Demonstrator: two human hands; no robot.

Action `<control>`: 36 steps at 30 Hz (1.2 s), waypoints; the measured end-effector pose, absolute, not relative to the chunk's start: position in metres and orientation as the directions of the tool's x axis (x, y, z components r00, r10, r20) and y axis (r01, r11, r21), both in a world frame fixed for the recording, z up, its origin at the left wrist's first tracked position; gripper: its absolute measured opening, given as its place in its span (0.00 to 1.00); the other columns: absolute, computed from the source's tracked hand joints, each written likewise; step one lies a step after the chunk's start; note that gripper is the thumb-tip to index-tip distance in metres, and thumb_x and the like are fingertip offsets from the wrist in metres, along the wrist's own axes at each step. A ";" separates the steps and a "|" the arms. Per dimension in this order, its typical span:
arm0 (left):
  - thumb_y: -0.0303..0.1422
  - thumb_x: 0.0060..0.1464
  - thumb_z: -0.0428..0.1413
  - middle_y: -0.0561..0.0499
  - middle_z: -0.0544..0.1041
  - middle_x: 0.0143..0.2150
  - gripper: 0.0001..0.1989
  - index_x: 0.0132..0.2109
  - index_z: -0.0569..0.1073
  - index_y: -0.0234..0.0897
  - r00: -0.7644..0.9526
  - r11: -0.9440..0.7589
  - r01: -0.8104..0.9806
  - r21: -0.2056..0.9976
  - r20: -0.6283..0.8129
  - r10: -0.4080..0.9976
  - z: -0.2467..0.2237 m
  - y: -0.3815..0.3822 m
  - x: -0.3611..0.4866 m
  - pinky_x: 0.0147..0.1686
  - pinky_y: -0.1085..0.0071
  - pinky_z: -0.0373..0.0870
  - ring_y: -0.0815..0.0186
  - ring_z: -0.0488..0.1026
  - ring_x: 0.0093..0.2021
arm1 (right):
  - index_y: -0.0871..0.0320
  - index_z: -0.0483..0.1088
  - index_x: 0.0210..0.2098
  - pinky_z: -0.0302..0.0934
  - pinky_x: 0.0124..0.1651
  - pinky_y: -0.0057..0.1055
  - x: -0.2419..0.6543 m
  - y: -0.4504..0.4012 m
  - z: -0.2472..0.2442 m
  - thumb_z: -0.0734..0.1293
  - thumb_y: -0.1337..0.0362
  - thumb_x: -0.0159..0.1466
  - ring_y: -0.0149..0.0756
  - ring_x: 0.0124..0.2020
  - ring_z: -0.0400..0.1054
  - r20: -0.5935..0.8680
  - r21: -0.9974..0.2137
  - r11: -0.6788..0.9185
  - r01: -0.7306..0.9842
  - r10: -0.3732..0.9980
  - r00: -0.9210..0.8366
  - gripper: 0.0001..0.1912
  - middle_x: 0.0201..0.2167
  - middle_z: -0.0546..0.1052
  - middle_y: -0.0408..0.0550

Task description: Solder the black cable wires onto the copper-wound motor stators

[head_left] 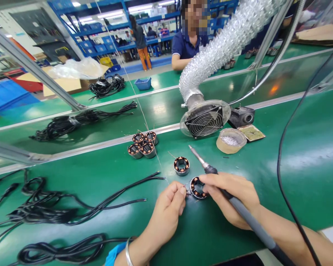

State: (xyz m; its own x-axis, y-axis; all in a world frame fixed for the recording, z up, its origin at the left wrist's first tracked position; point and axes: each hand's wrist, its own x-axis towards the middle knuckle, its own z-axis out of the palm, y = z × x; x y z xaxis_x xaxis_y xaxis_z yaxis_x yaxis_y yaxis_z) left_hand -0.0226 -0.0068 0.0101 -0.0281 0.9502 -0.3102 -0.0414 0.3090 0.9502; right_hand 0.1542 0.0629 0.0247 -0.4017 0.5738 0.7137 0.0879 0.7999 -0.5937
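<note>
A ring-shaped copper-wound stator (198, 188) is between my two hands, low over the green bench. My left hand (170, 202) pinches thin wire leads at its left side; a thin solder-like strand passes by those fingertips. With thumb and forefinger at the stator's right rim, my right hand (233, 197) also holds a soldering iron (245, 216), whose metal tip points up and left, away from the stator. Another stator (181, 166) lies just behind, touched by neither hand.
Several stators (148, 148) stand grouped behind. Black cables (44, 207) cover the left. A fume fan (207, 121) with a silver duct, a round tub (231, 140) and a sponge tray (252, 133) stand at the back. A person (190, 46) sits opposite. The iron's cord hangs right.
</note>
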 end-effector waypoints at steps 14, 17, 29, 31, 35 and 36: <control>0.41 0.69 0.44 0.53 0.67 0.33 0.15 0.36 0.65 0.39 0.147 0.052 0.453 0.890 -0.131 0.980 0.030 -0.008 -0.037 0.36 0.69 0.59 0.65 0.63 0.35 | 0.59 0.69 0.46 0.58 0.29 0.29 0.140 0.065 0.018 0.61 0.79 0.64 0.33 0.26 0.60 0.708 -0.519 0.854 0.050 0.461 -0.535 0.14 0.27 0.73 0.45; 0.43 0.68 0.43 0.54 0.66 0.31 0.17 0.35 0.65 0.38 0.164 0.097 0.353 0.930 -0.164 0.973 0.028 -0.006 -0.038 0.35 0.70 0.59 0.66 0.62 0.33 | 0.60 0.69 0.46 0.58 0.30 0.29 0.143 0.062 0.019 0.62 0.79 0.63 0.32 0.26 0.60 0.691 -0.538 0.843 0.023 0.456 -0.561 0.15 0.27 0.74 0.45; 0.49 0.62 0.51 0.64 0.49 0.17 0.20 0.33 0.68 0.37 0.242 0.440 -0.009 0.898 -0.425 0.872 0.025 0.000 -0.039 0.16 0.74 0.38 0.74 0.42 0.17 | 0.58 0.67 0.46 0.61 0.32 0.28 0.144 0.059 0.019 0.58 0.79 0.63 0.33 0.28 0.62 0.692 -0.534 0.845 -0.044 0.406 -0.597 0.16 0.28 0.73 0.45; 0.50 0.59 0.53 0.64 0.50 0.14 0.20 0.29 0.67 0.37 0.289 0.539 -0.093 0.837 -0.496 0.819 0.024 0.003 -0.037 0.15 0.74 0.35 0.75 0.40 0.14 | 0.57 0.68 0.45 0.61 0.31 0.28 0.143 0.057 0.019 0.58 0.80 0.62 0.33 0.27 0.62 0.719 -0.503 0.863 -0.037 0.395 -0.572 0.17 0.28 0.74 0.44; 0.49 0.50 0.61 0.64 0.57 0.15 0.21 0.28 0.65 0.38 0.257 0.596 -0.230 0.770 -0.542 0.800 0.022 0.004 -0.030 0.14 0.76 0.35 0.79 0.40 0.13 | 0.55 0.68 0.41 0.57 0.27 0.28 0.140 0.053 0.015 0.60 0.80 0.61 0.33 0.25 0.59 0.737 -0.487 0.866 0.116 0.479 -0.477 0.16 0.27 0.72 0.44; 0.50 0.49 0.62 0.65 0.56 0.15 0.22 0.28 0.64 0.38 0.219 0.580 -0.252 0.775 -0.538 0.814 0.021 0.003 -0.029 0.14 0.77 0.35 0.79 0.40 0.14 | 0.56 0.68 0.42 0.57 0.27 0.28 0.140 0.053 0.015 0.61 0.80 0.61 0.33 0.25 0.59 0.737 -0.491 0.861 0.131 0.491 -0.465 0.15 0.27 0.72 0.44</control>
State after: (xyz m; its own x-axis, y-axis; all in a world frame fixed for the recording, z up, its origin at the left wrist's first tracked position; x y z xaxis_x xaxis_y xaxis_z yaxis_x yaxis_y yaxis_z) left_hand -0.0286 0.0029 0.0208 0.2185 0.8140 -0.5381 -0.2517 0.5798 0.7749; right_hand 0.1399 0.0532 0.0149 -0.4653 0.4908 0.7367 0.1310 0.8613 -0.4910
